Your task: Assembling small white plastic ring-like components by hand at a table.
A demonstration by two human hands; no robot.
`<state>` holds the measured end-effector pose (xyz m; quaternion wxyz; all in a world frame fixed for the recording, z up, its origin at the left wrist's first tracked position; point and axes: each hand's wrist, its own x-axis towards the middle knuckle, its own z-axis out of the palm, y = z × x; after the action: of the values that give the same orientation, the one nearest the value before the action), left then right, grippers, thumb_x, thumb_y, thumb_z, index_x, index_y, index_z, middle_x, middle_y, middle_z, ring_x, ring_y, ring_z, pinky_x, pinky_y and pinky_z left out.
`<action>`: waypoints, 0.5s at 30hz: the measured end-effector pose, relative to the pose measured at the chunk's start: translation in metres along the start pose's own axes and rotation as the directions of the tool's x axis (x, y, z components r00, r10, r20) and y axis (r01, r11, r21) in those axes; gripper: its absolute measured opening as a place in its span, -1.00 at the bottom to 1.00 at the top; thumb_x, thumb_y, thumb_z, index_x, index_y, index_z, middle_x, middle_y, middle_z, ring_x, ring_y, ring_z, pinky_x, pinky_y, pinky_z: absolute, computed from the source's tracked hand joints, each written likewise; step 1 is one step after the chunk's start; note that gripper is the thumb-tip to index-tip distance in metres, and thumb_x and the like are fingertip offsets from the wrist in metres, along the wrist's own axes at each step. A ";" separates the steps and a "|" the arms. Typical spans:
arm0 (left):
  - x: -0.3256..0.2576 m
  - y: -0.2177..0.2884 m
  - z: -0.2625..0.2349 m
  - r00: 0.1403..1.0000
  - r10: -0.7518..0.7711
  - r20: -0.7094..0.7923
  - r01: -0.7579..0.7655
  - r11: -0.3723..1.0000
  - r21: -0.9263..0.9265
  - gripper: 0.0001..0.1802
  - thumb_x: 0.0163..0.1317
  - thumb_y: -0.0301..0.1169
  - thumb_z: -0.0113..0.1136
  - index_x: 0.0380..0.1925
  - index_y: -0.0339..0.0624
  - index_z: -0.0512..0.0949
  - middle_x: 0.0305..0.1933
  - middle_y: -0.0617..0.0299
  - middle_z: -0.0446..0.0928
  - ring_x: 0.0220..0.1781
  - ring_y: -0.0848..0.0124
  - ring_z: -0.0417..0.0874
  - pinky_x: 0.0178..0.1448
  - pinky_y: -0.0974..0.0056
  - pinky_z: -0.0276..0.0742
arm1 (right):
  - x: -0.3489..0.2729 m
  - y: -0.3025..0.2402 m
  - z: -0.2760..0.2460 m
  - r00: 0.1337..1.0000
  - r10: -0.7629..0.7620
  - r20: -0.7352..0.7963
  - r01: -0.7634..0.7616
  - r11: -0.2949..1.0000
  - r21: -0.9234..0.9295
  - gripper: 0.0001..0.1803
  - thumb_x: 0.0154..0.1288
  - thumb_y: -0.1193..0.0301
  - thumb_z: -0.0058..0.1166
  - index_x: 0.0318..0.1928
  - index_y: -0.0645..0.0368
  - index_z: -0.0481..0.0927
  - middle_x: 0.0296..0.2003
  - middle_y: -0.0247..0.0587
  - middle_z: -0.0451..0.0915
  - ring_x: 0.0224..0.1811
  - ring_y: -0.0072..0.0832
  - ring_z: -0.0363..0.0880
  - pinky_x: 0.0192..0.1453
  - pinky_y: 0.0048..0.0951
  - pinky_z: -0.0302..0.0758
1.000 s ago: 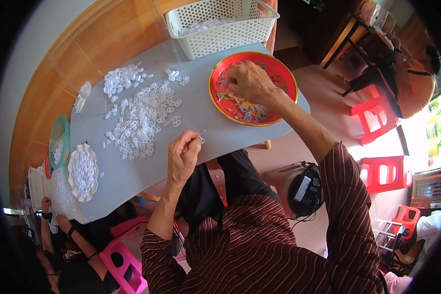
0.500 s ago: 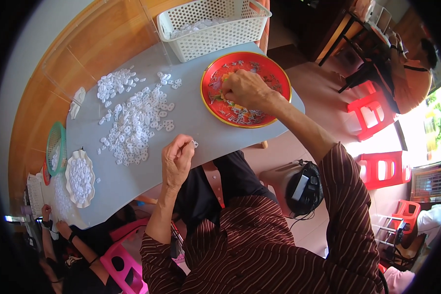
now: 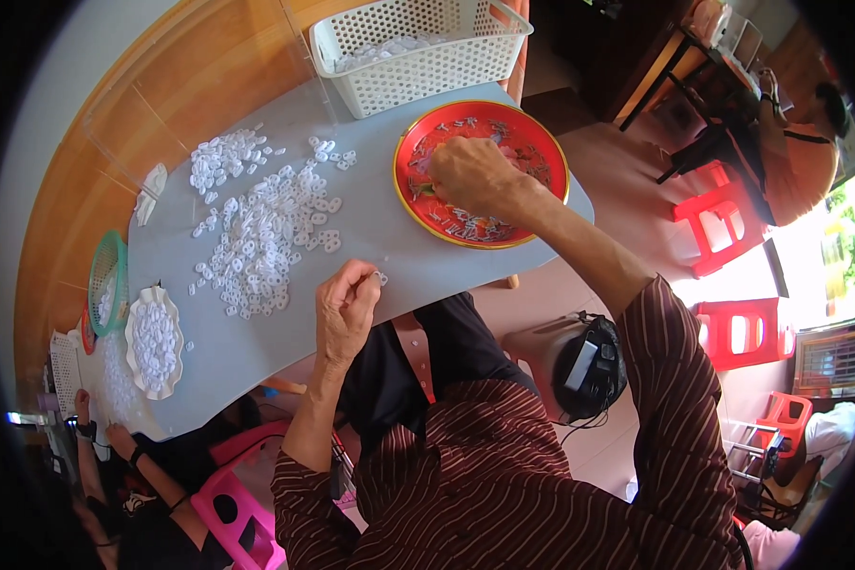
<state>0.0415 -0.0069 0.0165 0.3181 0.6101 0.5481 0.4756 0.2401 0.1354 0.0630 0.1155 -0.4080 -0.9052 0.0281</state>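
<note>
"What do you see from your end?"

"I have the bare right hand (image 3: 480, 176) over the round red tray with a gold rim (image 3: 551, 157), at the far right of the smooth grey tabletop (image 3: 361, 223). Its fingers curl down among slim greyish pieces (image 3: 470, 228), so I judge the step in hand to be picking one out."

"Is anything in that grip?"

"I can't tell; the back of the hand hides the fingertips from me."

"And the left?"

"I see the bare left hand (image 3: 347, 299) at the near edge, thumb and finger pinched narrow on a small white plastic piece (image 3: 382, 278) that pokes out to the right. A loose heap of white plastic pieces (image 3: 256, 247) lies farther off, to its left."

"What does the next move call for?"

"A fine right-hand pinch, I'd judge, since the greyish pieces look thin, and a steady left so nothing slips."
</note>
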 end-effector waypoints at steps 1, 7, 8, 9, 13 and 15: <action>0.000 0.000 0.000 1.000 0.003 0.001 -0.003 1.000 -0.004 -0.94 0.15 -0.56 0.03 -0.47 -0.32 0.43 -0.62 0.38 0.27 -0.58 0.67 0.20 -0.52 0.49 0.15 | 0.001 -0.003 0.001 1.000 -0.021 -0.002 0.020 0.996 -0.087 -0.87 0.00 0.47 0.08 -0.55 0.30 0.59 -0.54 0.07 0.57 -0.44 -0.07 0.60 -0.33 -0.10 0.52; 0.000 -0.002 0.000 1.000 -0.003 0.001 0.003 1.000 -0.017 -0.95 0.14 -0.56 0.03 -0.47 -0.32 0.44 -0.63 0.38 0.27 -0.58 0.67 0.20 -0.52 0.49 0.15 | 0.008 -0.005 0.006 0.999 0.036 0.002 -0.036 0.995 -0.098 -0.85 -0.05 0.43 0.13 -0.56 0.29 0.58 -0.55 0.06 0.57 -0.44 -0.08 0.60 -0.35 -0.12 0.52; 0.000 -0.002 0.000 1.000 -0.005 0.006 0.005 1.000 -0.025 -0.95 0.14 -0.56 0.03 -0.47 -0.32 0.44 -0.63 0.39 0.27 -0.58 0.67 0.20 -0.52 0.50 0.15 | 0.007 -0.003 0.005 0.999 0.033 0.003 -0.033 0.995 -0.098 -0.85 -0.05 0.43 0.13 -0.56 0.29 0.58 -0.55 0.06 0.57 -0.44 -0.08 0.60 -0.35 -0.12 0.52; 0.000 -0.001 0.000 1.000 -0.005 0.004 0.005 1.000 -0.026 -0.95 0.14 -0.56 0.03 -0.47 -0.32 0.44 -0.63 0.39 0.27 -0.58 0.67 0.20 -0.52 0.50 0.15 | 0.005 -0.002 0.002 0.996 0.092 -0.007 -0.092 0.995 -0.025 -0.86 -0.06 0.43 0.13 -0.56 0.28 0.57 -0.56 0.04 0.57 -0.44 -0.10 0.60 -0.35 -0.12 0.51; 0.000 -0.001 -0.001 1.000 0.010 0.000 -0.010 1.000 -0.028 -0.95 0.14 -0.56 0.04 -0.47 -0.32 0.44 -0.63 0.40 0.27 -0.58 0.68 0.20 -0.52 0.50 0.14 | 0.002 0.004 0.002 0.981 0.176 -0.087 -0.168 0.982 0.091 -0.90 -0.09 0.45 0.12 -0.54 0.24 0.59 -0.57 -0.02 0.56 -0.43 -0.12 0.58 -0.35 -0.10 0.48; 0.000 -0.001 0.000 1.000 0.004 0.004 -0.004 1.000 -0.029 -0.94 0.14 -0.56 0.04 -0.48 -0.32 0.44 -0.63 0.40 0.27 -0.58 0.68 0.20 -0.52 0.50 0.14 | 0.004 0.006 -0.002 0.984 0.174 -0.024 -0.171 0.981 0.097 -0.90 -0.09 0.44 0.12 -0.54 0.22 0.60 -0.56 -0.03 0.57 -0.42 -0.12 0.58 -0.34 -0.11 0.48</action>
<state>0.0408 -0.0070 0.0158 0.3271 0.6075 0.5391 0.4830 0.2426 0.1423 0.0643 0.1465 -0.4793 -0.8622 0.0739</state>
